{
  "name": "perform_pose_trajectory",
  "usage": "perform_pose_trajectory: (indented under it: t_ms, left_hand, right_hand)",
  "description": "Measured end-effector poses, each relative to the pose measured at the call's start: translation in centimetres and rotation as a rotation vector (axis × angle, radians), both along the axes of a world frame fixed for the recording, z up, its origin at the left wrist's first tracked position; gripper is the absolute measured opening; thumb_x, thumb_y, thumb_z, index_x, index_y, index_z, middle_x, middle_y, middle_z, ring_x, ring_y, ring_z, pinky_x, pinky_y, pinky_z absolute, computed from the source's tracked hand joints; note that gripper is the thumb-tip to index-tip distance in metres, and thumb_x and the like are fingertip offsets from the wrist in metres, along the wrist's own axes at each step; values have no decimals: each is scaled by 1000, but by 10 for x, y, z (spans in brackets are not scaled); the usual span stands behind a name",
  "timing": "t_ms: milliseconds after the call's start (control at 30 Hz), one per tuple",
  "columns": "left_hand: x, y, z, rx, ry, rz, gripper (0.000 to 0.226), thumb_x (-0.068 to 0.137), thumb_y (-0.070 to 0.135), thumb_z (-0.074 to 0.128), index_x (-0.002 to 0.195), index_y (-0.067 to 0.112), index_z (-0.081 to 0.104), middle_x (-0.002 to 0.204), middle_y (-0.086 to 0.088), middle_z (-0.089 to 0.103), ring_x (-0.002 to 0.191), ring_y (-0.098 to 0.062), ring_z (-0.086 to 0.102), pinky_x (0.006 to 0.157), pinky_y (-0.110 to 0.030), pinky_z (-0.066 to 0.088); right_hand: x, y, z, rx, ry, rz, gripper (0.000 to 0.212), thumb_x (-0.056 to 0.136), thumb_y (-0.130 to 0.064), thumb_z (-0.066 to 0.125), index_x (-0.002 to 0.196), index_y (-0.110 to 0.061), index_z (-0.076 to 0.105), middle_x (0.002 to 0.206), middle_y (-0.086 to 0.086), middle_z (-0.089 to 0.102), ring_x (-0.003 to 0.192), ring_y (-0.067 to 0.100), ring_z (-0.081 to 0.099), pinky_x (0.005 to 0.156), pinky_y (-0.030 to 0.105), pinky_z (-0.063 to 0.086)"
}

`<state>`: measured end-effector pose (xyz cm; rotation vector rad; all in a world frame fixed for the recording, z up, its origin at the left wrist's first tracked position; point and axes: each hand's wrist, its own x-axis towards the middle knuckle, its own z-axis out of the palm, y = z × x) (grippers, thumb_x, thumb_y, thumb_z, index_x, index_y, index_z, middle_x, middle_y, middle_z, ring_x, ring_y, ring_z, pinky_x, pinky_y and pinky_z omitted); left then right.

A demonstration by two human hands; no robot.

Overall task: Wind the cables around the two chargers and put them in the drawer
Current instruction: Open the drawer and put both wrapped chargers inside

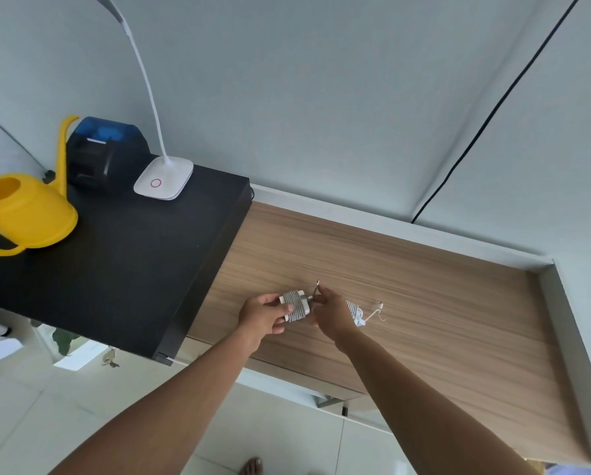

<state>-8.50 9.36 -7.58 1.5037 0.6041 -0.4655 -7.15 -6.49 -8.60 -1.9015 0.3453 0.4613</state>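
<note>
Wood-grain laminate covers the bench (441, 303), which runs along a pale wall. A black cabinet top (133, 269) stands higher at its left end and carries a yellow watering can (27, 214), a small blue-and-black printer (105, 156) and the white base of a desk lamp (164, 178). A thin black wall cable (493, 108) runs down well apart from the work.

Both forearms reach in over the bench's front edge. The left hand (263, 317) has its fingers curled round a white charger (296, 305), whose body is ringed with close turns of cable; whether it rests on the bench or is held just above it, I cannot tell. The right hand (331, 313), against the charger's right side, pinches the cable end (316, 286), whose tip pokes up past the fingertips. Just behind that hand and partly hidden by it, the second charger (355, 311) lies on the bench, also wound, with a short loose tail (376, 308) curling out to its right.

The winding of the held charger looks all but finished. The next move likely calls for tucking the pinched end under a turn while the left hand keeps the coil tight. No open drawer shows; a metal fitting (328, 401) under the front edge may be its handle, so one hand must come free to pull it
</note>
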Motion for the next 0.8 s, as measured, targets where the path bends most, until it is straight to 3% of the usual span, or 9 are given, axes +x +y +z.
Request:
perform_pose_trajectory:
  t_ms: [100,233,400,500,600,667,733,800]
  left_hand:
    - [-2,-1,1,-5,-10,14,52,80,9,78,128,8,60,111,-12,70,80,-17,65,73,-35,60]
    - [-7,-3,0,26,-24,55,45,85,14,73,128,12,59,114,-9,69,92,-19,67,80,-39,59]
    - [-26,1,-3,847,-303,-169,40,97,31,52,137,22,51,137,1,56,125,-19,51,102,-39,45]
    - [-38,7,-17,1098,-269,-383,55,101,39,37,152,19,29,161,-4,24,149,-23,17,120,-43,17]
    - [-51,10,-38,1195,-207,-591,68,101,52,24,157,20,0,164,-7,-9,150,-26,-14,119,-46,-10]
    - [-56,10,-44,1230,-221,-629,69,100,55,17,155,22,-11,163,-7,-18,148,-25,-21,119,-46,-14]
    - [-57,9,-46,1245,-211,-645,69,100,55,13,153,22,-16,161,-6,-23,147,-24,-25,119,-47,-15]
    - [-57,9,-49,1258,-198,-648,69,99,55,11,153,23,-18,160,-6,-25,146,-24,-26,118,-46,-16]
  right_hand:
    - [-4,-1,9,18,1,25,32,91,-2,48,115,-14,66,98,3,72,82,17,63,72,27,49]
    - [-12,-1,22,-69,-28,59,46,91,-5,48,136,-12,54,122,5,66,98,21,63,92,37,50]
    - [-45,-18,34,-326,-209,180,33,96,-12,46,122,-15,65,116,6,70,109,23,63,91,26,44]
    - [-72,-35,23,-510,-291,247,27,95,-19,48,111,-16,71,104,10,72,97,33,65,80,33,49]
    - [-94,-55,-2,-785,-418,303,35,82,-22,41,97,-14,72,101,7,69,92,34,65,74,40,50]
    - [-100,-65,-14,-866,-380,274,46,83,-31,41,120,-16,62,128,5,58,118,29,54,95,41,43]
    - [-99,-74,-25,-856,-241,235,59,93,-40,42,147,-17,34,155,5,28,145,24,22,116,39,18]
    - [-97,-75,-37,-870,-205,207,68,98,-49,28,155,-16,10,164,3,1,151,20,-4,119,38,-4]
